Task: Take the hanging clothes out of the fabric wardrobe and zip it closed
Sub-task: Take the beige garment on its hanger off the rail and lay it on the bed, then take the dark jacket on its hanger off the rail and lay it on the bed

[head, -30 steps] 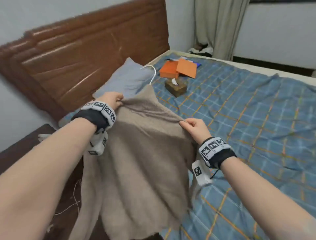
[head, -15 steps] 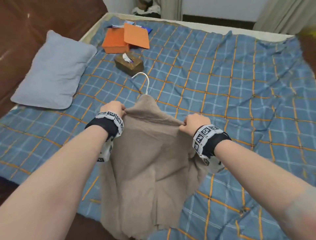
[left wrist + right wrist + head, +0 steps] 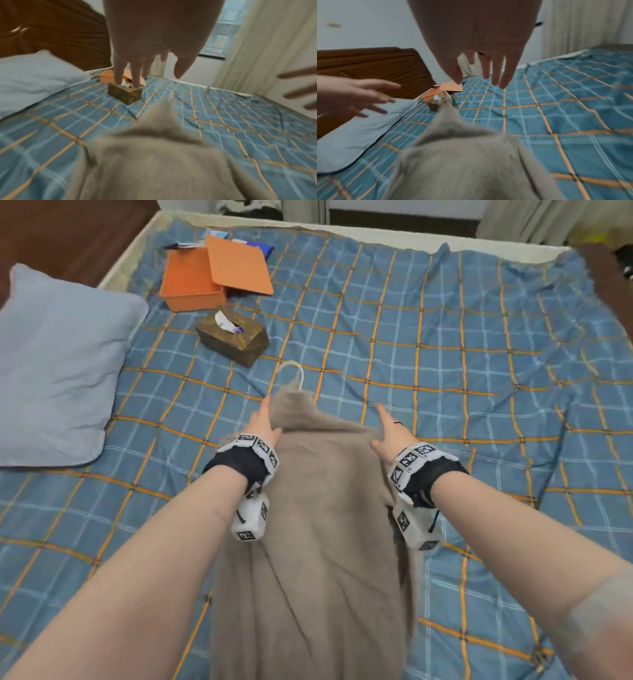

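On the bed's blue plaid cover (image 3: 445, 337) the beige sweater (image 3: 318, 525) lay spread lengthwise, its neck pointing toward the far side and its hem running off the near edge of the mattress. A white hanger hook (image 3: 295, 371) stuck out from the neck, flat on the cover. The left hand (image 3: 264, 422) hovered at the sweater's left shoulder with fingers (image 3: 118, 73) straight and released, holding nothing; whether the palm touched the knit could not be told. The right hand (image 3: 390, 431) was above the sweater's right shoulder, its fingers (image 3: 494, 71) likewise spread and released, clear of the fabric in the right wrist view. Beyond the sweater's neck stood a brown tissue box (image 3: 233, 337), near the hook but apart from it, and farther beyond that an orange box (image 3: 188, 285) with its orange lid (image 3: 238, 265) leaning across it. A grey pillow (image 3: 58, 364) sat well to the left of the sweater, against the brown headboard (image 3: 373, 67). To the right of the sweater the plaid cover stretched open and rumpled to the bed's far right edge, where pale curtains (image 3: 267, 47) hung. Both wrist views were blurred around the knit.
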Available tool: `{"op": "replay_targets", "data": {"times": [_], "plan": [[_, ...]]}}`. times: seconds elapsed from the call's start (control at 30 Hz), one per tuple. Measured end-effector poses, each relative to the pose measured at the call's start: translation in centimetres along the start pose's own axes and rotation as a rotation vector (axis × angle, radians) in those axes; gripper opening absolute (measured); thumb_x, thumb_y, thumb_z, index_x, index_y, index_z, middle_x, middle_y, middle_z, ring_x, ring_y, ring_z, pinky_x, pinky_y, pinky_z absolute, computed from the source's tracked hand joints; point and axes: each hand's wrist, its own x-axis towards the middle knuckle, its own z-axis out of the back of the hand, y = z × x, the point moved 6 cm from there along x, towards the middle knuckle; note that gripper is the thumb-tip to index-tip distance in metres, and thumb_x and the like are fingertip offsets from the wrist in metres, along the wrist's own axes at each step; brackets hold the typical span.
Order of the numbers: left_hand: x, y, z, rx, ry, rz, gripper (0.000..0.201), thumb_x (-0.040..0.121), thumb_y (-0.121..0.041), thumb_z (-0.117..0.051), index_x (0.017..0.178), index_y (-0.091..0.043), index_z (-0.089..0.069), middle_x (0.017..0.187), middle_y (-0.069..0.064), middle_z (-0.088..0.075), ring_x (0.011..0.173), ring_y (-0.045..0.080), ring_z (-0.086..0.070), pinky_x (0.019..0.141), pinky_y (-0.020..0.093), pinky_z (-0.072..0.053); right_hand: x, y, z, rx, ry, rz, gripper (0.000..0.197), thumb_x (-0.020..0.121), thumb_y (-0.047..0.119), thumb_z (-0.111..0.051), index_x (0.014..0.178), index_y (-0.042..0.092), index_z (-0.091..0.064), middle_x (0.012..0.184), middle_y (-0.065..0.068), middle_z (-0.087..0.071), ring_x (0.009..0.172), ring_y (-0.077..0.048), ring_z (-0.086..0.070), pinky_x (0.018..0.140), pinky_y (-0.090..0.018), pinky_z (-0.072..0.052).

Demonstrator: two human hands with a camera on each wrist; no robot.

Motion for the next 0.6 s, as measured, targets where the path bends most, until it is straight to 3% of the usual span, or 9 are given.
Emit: {"op": "replay_targets", "data": {"times": [0.07, 0.23, 0.43, 0.6], "plan": [[-0.3, -0.3, 0.7, 0.039, -0.015, -0.079, 0.061, 0.086, -0.007, -0.051, 0.144, -0.018, -0.031, 0.145, 0.019, -0.039, 0.132, 0.035, -0.042, 0.111, 0.05, -0.034, 0.1, 1.3, 0.1, -0.038, -0.029, 0.067, 0.064, 0.09, 0.014, -0.047, 0.148, 0.018, -0.019, 0.144, -0.02, -0.04, 0.129, -0.036, -0.044, 0.104, -0.043, -0.041], [-4.0, -0.8, 5.0, 0.236, -0.063, -0.145, 0.034, 0.09, -0.011, -0.042, 0.118, -0.019, -0.061, 0.135, 0.012, -0.051, 0.126, 0.029, -0.049, 0.105, 0.042, -0.038, -1.6, 6.5, 2.3, -0.147, -0.143, 0.223, 0.043, 0.092, 0.016, -0.039, 0.135, 0.02, -0.042, 0.134, -0.011, -0.054, 0.121, -0.032, -0.051, 0.096, -0.044, -0.046], [-14.5, 0.4, 11.5, 0.223, -0.243, -0.125, 0.028, 0.091, -0.011, -0.043, 0.108, -0.015, -0.065, 0.129, 0.011, -0.053, 0.12, 0.029, -0.053, 0.102, 0.041, -0.041, -9.6, 15.5, 4.9, -0.256, -0.29, 0.562, 0.031, 0.095, 0.021, -0.037, 0.122, 0.018, -0.053, 0.117, -0.014, -0.065, 0.108, -0.035, -0.059, 0.084, -0.042, -0.048], [-28.0, 2.6, 17.0, 0.244, -0.472, -0.038, 0.026, 0.089, -0.013, -0.046, 0.102, -0.016, -0.068, 0.124, 0.008, -0.058, 0.112, 0.031, -0.059, 0.099, 0.042, -0.045, -21.0, 22.7, 5.6, -0.244, -0.341, 0.923, 0.029, 0.095, 0.021, -0.039, 0.118, 0.016, -0.055, 0.112, -0.015, -0.067, 0.104, -0.035, -0.061, 0.08, -0.04, -0.047]]}}
